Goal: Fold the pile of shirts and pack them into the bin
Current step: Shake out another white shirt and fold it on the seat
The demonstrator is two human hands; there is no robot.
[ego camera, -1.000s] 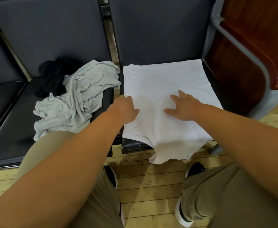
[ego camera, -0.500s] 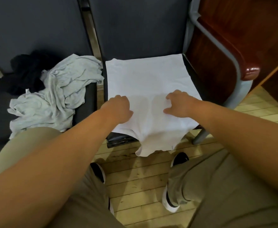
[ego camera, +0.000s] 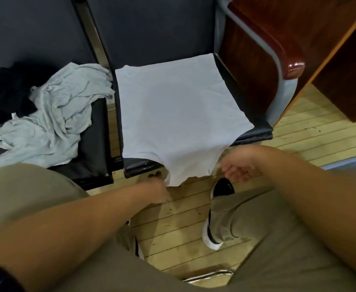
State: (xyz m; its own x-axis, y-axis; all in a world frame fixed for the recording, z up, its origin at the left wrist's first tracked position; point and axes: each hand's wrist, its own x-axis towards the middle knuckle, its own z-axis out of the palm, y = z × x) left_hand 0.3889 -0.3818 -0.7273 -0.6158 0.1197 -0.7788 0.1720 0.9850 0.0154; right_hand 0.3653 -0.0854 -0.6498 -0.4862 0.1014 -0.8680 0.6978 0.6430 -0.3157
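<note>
Two crumpled garments lie on the left seat (ego camera: 92, 131) — a black garment (ego camera: 6, 89) and, touching it, a grey shirt (ego camera: 52, 123). On the next seat (ego camera: 255, 130) the white shirt (ego camera: 173, 114) is spread flat, its near edge hanging over the front. The left grip (ego camera: 158, 191) pinches that hanging edge; the right grip (ego camera: 238, 165) is at the edge's right side, fingers curled — whether it holds cloth I cannot tell.
</note>
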